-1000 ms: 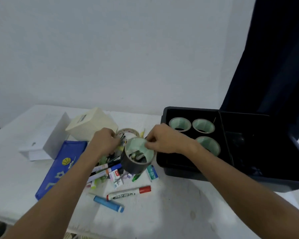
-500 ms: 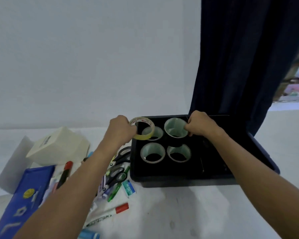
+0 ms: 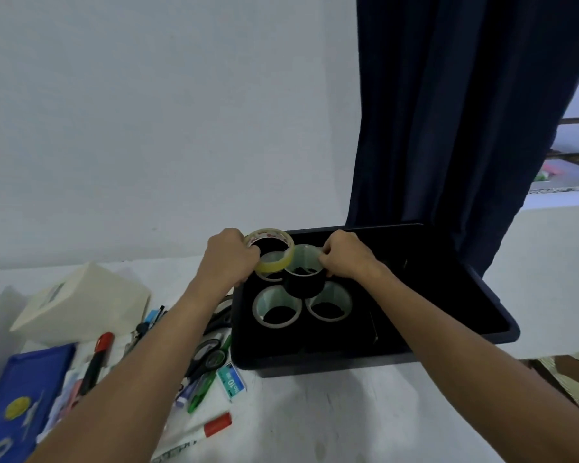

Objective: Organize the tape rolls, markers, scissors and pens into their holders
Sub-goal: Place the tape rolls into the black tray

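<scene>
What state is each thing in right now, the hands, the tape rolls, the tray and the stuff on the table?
Left hand: grips yellow tape roll above tray.
Right hand: holds black tape roll, tilted.
Black tray: three rolls lying flat.
Scissors: on table.
Red-capped marker: on table.

Your left hand grips a yellowish tape roll, held tilted above the black tray. Just right of it, your right hand pinches the rim of a black tape roll over three other rolls. Scissors lie below your left forearm.
</scene>
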